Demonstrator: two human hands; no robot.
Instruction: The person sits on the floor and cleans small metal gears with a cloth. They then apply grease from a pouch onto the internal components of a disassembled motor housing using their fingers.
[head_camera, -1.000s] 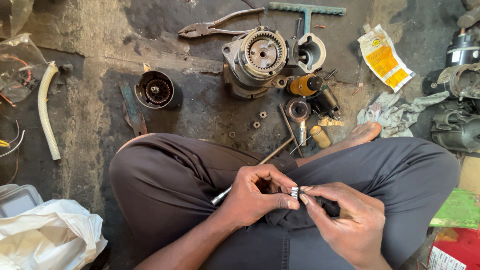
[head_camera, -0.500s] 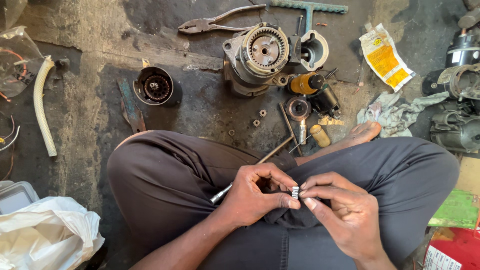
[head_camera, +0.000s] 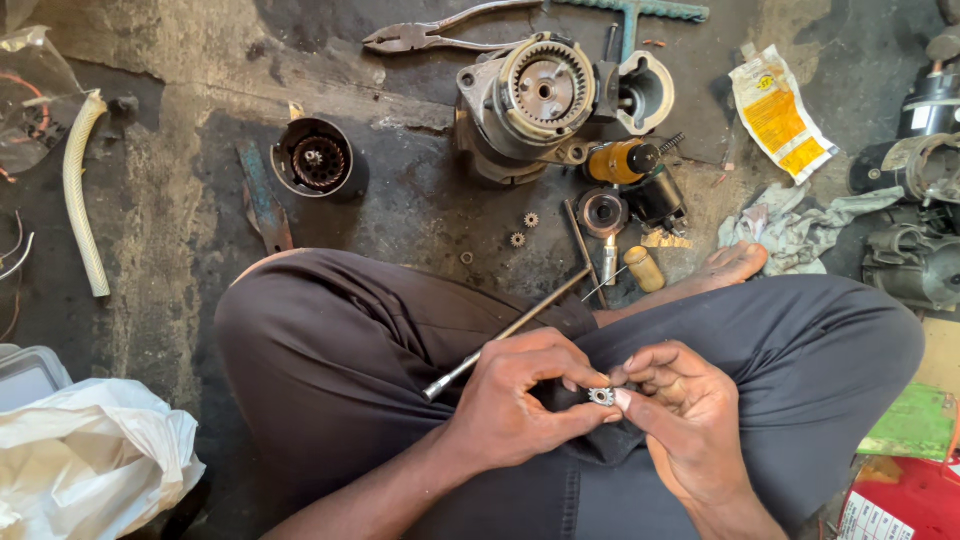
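Grip: your left hand (head_camera: 520, 405) and right hand (head_camera: 680, 415) pinch a small toothed silver metal gear (head_camera: 601, 396) between fingertips.
Rod: thin steel rod (head_camera: 505, 332) runs up-left from your grasp.
Beyond: round grey geared motor housing (head_camera: 530, 100).

Left hand (head_camera: 520, 405) and right hand (head_camera: 680, 415) close together over the lap, fingers (head_camera: 625, 398) pinched inward.

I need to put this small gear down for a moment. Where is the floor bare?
Bare floor lies between the hose and the round housing, above the left knee. Around the gearbox it is crowded: small gears, a rod, pliers, a rag.
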